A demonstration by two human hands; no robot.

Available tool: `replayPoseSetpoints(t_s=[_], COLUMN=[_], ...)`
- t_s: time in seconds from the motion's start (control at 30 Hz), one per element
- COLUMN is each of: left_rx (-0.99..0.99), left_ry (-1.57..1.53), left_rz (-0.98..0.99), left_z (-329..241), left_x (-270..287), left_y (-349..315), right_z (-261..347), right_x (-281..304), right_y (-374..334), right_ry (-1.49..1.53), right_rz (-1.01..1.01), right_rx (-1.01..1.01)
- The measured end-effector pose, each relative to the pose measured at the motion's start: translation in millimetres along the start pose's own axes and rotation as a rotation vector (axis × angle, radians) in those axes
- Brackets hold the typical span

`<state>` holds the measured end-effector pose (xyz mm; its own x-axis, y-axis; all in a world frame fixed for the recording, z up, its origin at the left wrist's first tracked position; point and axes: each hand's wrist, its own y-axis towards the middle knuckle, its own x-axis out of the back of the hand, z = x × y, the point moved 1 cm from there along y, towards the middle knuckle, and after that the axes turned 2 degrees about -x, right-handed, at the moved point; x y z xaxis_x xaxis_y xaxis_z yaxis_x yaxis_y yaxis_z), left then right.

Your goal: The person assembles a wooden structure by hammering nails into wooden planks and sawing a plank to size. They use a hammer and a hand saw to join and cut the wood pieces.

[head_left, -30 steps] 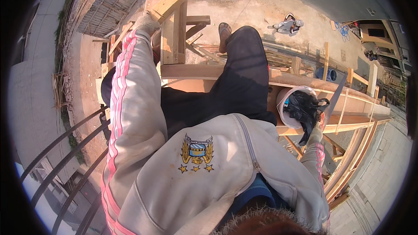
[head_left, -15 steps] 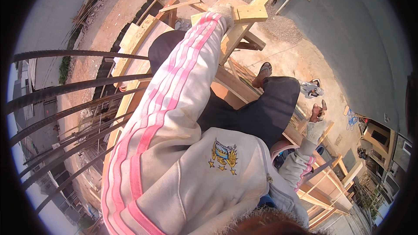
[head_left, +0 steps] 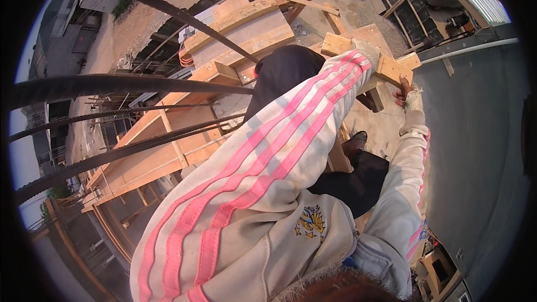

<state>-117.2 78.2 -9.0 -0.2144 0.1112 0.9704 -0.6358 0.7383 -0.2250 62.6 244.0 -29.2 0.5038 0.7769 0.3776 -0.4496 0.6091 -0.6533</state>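
Note:
A short, pale wooden board lies across a timber frame ahead of me. My left hand is closed over its middle, mostly hidden by the knitted cuff. At the board's right end, my right hand has one digit raised against the wood and the other fingers curled below; whether something small is in them is too small to tell. Beneath the board, an upright plywood piece and a darker timber end show.
Dark ribbed steel bars stick in from the left beside my leg. Plywood formwork with timber edges extends at left. A grey wall rises on the right. My sandalled foot stands lower down, with the ground far below.
My right hand has come up from low on the right to the board's end. The view has turned, so the board and left hand appear further right. The left hand stays on the board.

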Motion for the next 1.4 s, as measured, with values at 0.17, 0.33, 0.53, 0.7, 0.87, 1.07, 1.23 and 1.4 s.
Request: replayPoseSetpoints(t_s=[0.17,0.33,0.53,0.7,0.87,1.07,1.23,1.4], left_rx=[-0.247,-0.501,-0.698,-0.779,-0.76,-0.798,-0.767,-0.85], left_ry=[-0.101,-0.095,-0.137,-0.178,-0.172,-0.315,-0.306,-0.331], left_rz=[0.15,0.06,-0.169,-0.258,-0.3,-0.248,-0.178,-0.085], left_z=[-39.1,-74.9,-102.8,-98.2,-92.3,-73.9,-77.5,-61.6], left_x=[41.3,90.4,119.0,129.7,128.1,120.6,133.7,124.9], left_y=[-41.9,-80.2,-136.6,-179.3,-219.9,-241.1,-264.2,-267.2], right_z=[-27.7,-33.4,-50.7,-42.6,-54.7,-62.0,-81.7,-83.6], right_x=[44.4,79.1,83.0,70.6,48.6,42.4,36.0,33.7], right_y=[-47.7,-133.2,-213.9,-293.6,-339.4,-364.5,-372.8,-389.4], right_ry=[0.141,0.486,0.622,0.721,0.523,0.482,0.453,0.644], right_rz=[-0.078,-0.079,-0.375,-0.475,-0.634,-0.547,-0.609,-0.437], right_rx=[-0.044,0.117,0.234,0.329,0.59,0.652,0.786,0.65])
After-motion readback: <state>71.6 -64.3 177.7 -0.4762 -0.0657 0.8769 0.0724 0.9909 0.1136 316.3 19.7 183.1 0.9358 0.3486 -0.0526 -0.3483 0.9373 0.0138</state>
